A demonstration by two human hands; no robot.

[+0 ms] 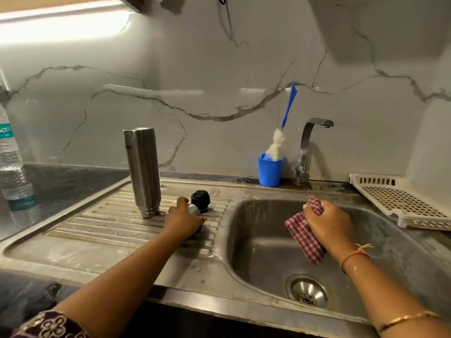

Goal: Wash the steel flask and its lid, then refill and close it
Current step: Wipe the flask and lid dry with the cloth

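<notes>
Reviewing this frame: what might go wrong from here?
1. The flask stands tall on the wet, ribbed drainboard, right beside the left hand. A nudge could topple it.
2. That hand grips a steel cap touching the black lid. Lifting the cap might knock the lid, which could roll toward the basin.

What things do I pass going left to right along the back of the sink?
Water bottle → steel flask → black lid → blue cup → tap → white rack.
</notes>
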